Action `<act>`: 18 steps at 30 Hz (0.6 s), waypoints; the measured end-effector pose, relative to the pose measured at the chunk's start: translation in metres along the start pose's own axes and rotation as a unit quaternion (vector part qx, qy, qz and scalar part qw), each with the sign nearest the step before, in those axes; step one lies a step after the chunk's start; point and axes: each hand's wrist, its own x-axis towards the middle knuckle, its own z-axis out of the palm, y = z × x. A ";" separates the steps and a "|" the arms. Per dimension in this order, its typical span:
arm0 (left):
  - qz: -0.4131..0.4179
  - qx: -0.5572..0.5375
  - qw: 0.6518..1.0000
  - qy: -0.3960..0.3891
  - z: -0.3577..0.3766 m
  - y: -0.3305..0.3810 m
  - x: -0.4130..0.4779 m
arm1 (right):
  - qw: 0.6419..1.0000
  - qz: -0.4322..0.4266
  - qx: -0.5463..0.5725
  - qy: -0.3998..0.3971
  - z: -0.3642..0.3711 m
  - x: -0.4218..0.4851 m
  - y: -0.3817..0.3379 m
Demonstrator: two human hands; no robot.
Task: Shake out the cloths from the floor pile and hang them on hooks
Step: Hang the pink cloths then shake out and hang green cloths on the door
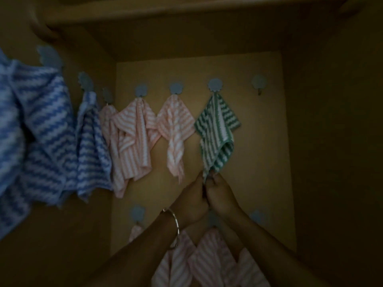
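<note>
A green-and-white striped cloth hangs from a blue hook on the back panel of a dim yellow cupboard. My left hand and my right hand meet just under it, and both pinch its bottom corner. A silver bangle sits on my left wrist. Three pink striped cloths hang on hooks to the left of the green one. Two blue striped cloths hang on the left side wall. One hook at the upper right has nothing on it.
A shelf runs across overhead. A lower row of hooks carries more pink striped cloths, partly hidden behind my forearms. Another lower hook shows at the right. The cupboard's right wall is dark.
</note>
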 end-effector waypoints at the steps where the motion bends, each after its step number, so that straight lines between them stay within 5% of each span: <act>1: -0.016 -0.004 1.000 -0.001 0.006 -0.001 -0.015 | 1.000 0.001 0.000 -0.017 0.002 -0.012 0.007; 12: -0.140 0.024 0.990 -0.025 0.032 -0.007 -0.111 | 0.988 0.032 -0.008 -0.148 0.025 -0.095 0.046; 18: -0.111 0.095 0.984 -0.107 0.003 0.025 -0.123 | 0.988 0.012 -0.067 -0.136 -0.001 -0.123 0.011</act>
